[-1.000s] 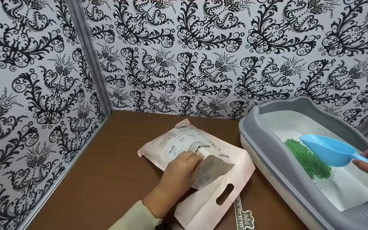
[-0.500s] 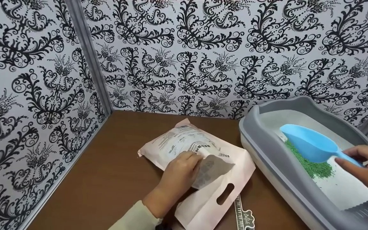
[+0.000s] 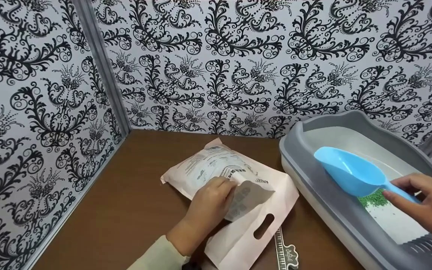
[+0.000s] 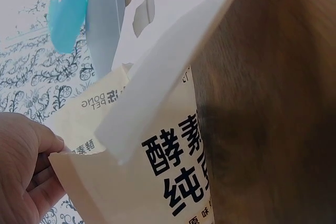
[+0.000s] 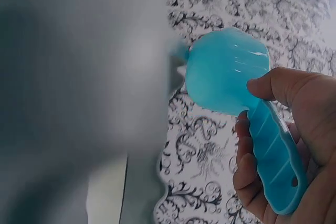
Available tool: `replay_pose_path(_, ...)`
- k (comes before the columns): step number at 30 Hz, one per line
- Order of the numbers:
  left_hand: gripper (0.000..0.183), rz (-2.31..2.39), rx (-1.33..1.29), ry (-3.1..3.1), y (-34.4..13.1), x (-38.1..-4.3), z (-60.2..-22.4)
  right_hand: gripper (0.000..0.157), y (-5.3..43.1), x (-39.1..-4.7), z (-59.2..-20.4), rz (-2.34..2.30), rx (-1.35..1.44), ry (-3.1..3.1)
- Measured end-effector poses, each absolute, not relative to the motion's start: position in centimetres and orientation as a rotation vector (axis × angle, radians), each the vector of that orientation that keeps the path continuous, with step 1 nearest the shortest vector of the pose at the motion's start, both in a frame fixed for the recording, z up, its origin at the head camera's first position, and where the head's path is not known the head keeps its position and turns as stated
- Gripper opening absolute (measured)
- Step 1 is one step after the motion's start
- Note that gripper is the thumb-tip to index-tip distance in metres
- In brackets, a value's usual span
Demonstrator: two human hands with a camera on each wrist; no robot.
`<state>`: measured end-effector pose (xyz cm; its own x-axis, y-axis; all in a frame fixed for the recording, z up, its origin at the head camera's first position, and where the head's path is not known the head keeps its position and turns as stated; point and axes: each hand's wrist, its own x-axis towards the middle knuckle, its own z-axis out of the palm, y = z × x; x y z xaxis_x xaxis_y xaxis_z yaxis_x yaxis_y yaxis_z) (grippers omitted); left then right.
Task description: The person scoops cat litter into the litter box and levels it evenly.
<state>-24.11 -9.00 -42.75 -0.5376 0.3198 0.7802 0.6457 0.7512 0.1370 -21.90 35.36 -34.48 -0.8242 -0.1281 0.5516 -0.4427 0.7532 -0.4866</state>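
Observation:
My left hand [image 3: 211, 197] pinches the torn upper edge of a pale pink cat litter bag [image 3: 219, 165] lying on the table. In the left wrist view the bag's mouth gapes beside that hand, and large dark characters show on the bag [image 4: 173, 150]. My right hand [image 3: 426, 202] grips the handle of a light blue scoop [image 3: 351, 170], fingers curled round it in the right wrist view. The scoop is over the near-left rim of a grey and white litter box [image 3: 313, 191]. Behind it a heap of green pellets [image 3: 375, 198] shows in part on the box floor.
The bag's loose top strip [image 3: 244, 236] with its handle slot lies toward the front. A ruler-like strip with a decorated end [image 3: 287, 251] lies on the brown table [image 3: 126, 210] between bag and box. Patterned walls [image 3: 208, 63] stand behind and to the left.
My right hand has carried the scoop leftward, from above the green pellets to the box's near-left rim. The left hand has kept its hold on the bag in place.

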Motion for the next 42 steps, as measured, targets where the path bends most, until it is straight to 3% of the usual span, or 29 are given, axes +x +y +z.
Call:
replay_pose_path(17, 0.013, -0.512, -0.712, -2.155, -9.0, -24.2, -42.6, 0.042, 30.9, -19.1, -36.9, 0.601, 0.710, -2.419)
replay_pose_path(25, 0.011, -0.509, -0.705, -2.167, -8.8, -24.2, -42.7, 0.034, 30.1, -18.3, -38.1, 0.504, 0.702, -2.567)
replay_pose_path(42, 0.011, -0.528, -0.715, -2.167, -8.9, -24.3, -43.0, 0.036, 31.7, -17.3, -39.3, 0.187, 0.976, -2.616)
